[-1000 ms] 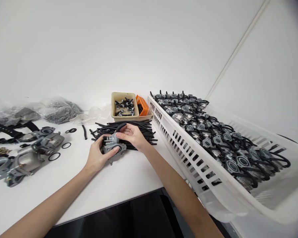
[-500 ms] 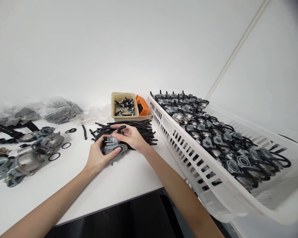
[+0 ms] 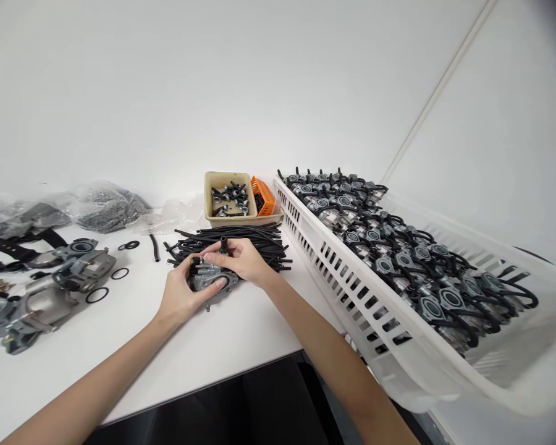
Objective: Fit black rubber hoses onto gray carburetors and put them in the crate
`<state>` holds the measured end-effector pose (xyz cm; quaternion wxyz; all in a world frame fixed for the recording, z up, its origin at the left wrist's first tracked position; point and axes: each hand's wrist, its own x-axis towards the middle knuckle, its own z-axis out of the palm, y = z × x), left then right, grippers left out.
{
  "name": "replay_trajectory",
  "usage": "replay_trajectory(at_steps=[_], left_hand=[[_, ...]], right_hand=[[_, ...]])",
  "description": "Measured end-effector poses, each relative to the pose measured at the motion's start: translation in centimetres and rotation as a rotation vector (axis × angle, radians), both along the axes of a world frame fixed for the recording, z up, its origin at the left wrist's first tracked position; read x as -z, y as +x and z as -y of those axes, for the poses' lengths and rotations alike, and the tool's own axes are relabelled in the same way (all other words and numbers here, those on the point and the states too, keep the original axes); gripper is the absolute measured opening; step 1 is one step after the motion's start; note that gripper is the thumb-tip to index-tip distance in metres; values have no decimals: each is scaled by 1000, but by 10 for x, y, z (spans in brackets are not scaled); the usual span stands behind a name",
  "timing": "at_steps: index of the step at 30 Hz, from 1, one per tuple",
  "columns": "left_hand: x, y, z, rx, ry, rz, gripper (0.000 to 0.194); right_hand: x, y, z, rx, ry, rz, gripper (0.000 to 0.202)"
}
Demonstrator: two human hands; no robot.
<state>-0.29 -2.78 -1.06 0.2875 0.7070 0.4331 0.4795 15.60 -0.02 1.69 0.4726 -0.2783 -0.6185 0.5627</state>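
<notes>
A grey metal carburetor (image 3: 219, 283) is held just above or on the white table's surface; I cannot tell which. My left hand (image 3: 184, 288) is closed around its left side, the thumb lying across the front near the round bore. At the top of the carburetor, my right hand (image 3: 241, 259) pinches a black rubber-booted cap (image 3: 223, 242), whose tip stands up between the fingers. The fingers hide where cap and body meet. Right behind both hands lies a pile of black rubber hoses (image 3: 254, 238).
On the right, a white slatted basket (image 3: 352, 278) holds rows of carburetors with hoses. Behind the hoses are a tan bin (image 3: 207, 198) of booted caps and an orange basket (image 3: 267, 201). Larger carburetors (image 3: 50, 303), black O-rings (image 3: 97, 295) and plastic bags (image 3: 106, 207) lie left.
The black boot tip, earlier leaning right, now points upright as the right fingers have turned. The left hand keeps its hold on the carburetor. The view has shifted slightly.
</notes>
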Motion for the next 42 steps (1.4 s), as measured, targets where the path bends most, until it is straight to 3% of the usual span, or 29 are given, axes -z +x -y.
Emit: replay_trajectory(at_steps=[6,13,21,27,42], left_hand=[[2,-2,-2,9,-42,39,53],[6,-5,-6,1,-80,94,54],[3,-5,-5,61,-84,170,56],[6,-7,-7,18,-72,140,52],[5,-6,-5,46,-27,115,56]], right_hand=[[-2,4,-2,-4,-6,-10,40],[-3,9,-3,-141,-73,-100,41],[-2,8,-4,-136,-143,-225,34],[-2,9,-3,-174,-83,-212,34],[6,9,-9,-77,-98,-187,43]])
